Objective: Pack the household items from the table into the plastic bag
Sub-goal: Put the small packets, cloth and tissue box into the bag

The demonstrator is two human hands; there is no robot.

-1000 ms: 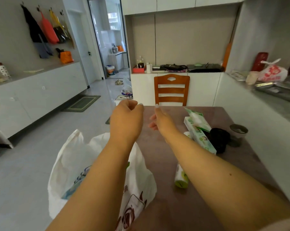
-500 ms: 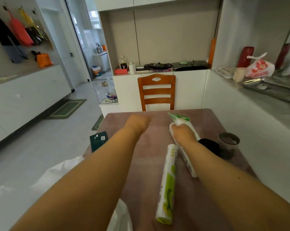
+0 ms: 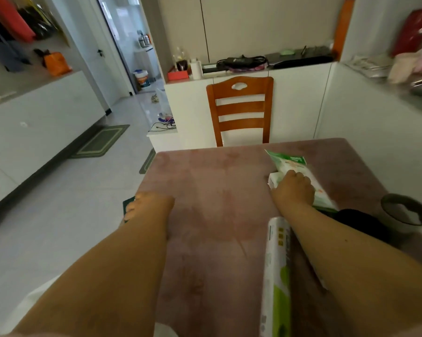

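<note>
Spanning mauve table (image 3: 217,190), wooden chair (image 3: 240,110) behind, white cabinets (image 3: 299,98)

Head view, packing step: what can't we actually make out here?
- Plastic bag: only a white corner shows, cut off by the bottom edge and covered by the left forearm; its opening is unseen.
- Left hand: fingers blurred; grip unclear on the dark green item it mostly covers.
- White box: largely hidden under the right hand and the green-and-white packet.
- Roll: label unreadable, lower end cut off.
</note>
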